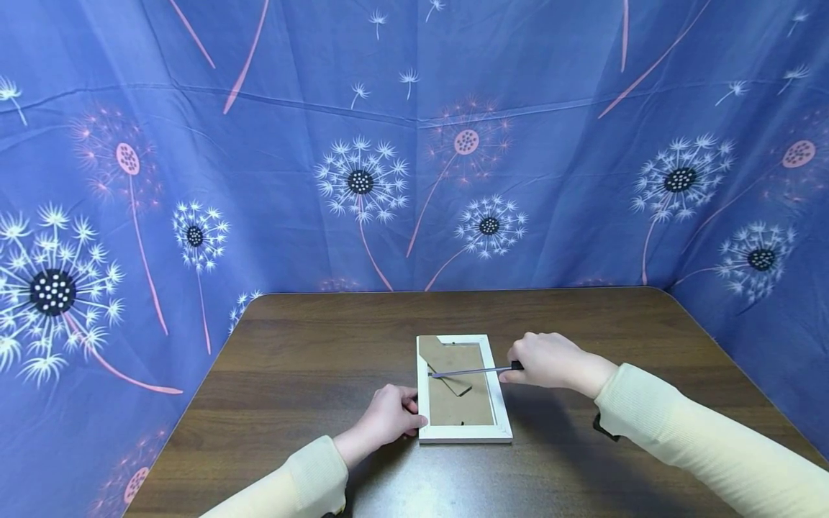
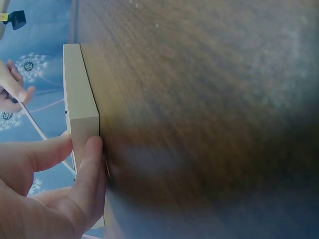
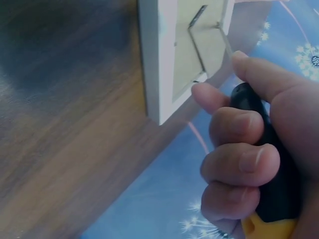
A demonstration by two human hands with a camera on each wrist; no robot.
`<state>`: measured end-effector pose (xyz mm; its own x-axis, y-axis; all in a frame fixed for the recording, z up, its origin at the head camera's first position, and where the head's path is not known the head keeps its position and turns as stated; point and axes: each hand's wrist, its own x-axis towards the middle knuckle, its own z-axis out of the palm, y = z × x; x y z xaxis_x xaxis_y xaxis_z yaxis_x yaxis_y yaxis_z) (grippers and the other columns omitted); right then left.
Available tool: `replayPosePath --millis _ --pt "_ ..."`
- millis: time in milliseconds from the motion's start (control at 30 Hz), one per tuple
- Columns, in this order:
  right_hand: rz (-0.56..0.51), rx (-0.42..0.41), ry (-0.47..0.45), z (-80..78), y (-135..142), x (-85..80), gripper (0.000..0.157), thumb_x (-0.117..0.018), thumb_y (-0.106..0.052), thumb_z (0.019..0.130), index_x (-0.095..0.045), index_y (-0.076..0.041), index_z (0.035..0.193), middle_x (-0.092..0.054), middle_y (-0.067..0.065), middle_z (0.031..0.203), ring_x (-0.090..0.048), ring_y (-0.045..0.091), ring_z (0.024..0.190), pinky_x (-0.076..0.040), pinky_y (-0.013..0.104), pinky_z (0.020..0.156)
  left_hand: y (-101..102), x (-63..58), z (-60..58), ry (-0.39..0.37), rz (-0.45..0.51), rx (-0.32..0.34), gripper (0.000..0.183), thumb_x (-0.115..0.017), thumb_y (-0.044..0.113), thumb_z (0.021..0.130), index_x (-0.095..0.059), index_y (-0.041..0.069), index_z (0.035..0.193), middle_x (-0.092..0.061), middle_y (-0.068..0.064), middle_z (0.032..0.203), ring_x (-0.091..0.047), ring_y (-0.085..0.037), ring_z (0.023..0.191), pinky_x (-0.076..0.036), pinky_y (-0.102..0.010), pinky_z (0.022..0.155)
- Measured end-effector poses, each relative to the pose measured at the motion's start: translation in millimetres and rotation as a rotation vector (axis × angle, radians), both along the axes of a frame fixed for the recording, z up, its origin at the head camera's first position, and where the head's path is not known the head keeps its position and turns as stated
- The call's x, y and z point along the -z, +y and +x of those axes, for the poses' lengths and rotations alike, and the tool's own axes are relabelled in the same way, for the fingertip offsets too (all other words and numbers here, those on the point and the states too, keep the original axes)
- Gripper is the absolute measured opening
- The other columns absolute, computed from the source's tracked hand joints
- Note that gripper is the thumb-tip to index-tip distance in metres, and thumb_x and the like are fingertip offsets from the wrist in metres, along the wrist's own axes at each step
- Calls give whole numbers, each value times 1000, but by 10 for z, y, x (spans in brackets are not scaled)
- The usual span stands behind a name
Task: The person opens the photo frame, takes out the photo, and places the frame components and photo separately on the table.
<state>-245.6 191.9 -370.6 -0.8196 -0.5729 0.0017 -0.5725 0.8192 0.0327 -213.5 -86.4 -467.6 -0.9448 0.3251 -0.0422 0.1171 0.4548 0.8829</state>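
Observation:
A white picture frame (image 1: 453, 433) lies on the table with its brown backing board (image 1: 476, 410) facing up. My left hand (image 1: 383, 419) grips its near left side, the thumb on top and fingers along the outer edge. In my right hand (image 1: 547, 360) I hold a screwdriver by its black and yellow handle (image 3: 279, 184). Its thin metal shaft (image 1: 476, 371) reaches across the backing, with the tip near the frame's left inner edge by a small dark tab. A bent stand (image 1: 465, 392) lies over the board. The palm side of my right hand is hidden in the head view.
The brown wooden table (image 1: 311, 345) extends around the frame on all sides. Blue cloth (image 1: 414, 216) with a dandelion print hangs behind the table and along both sides.

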Motion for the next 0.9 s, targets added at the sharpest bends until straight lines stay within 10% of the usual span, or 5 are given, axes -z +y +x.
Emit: replayPosePath --millis 900 --pt "-68 -76 59 -201 132 355 40 -66 -37 85 -43 -24 55 -29 -15 51 -25 1 45 -19 20 38 -25 -4 -26 87 -62 53 19 -76 -2 72 -69 -2 90 -60 0 68 -65 -15 53 -50 -18 42"
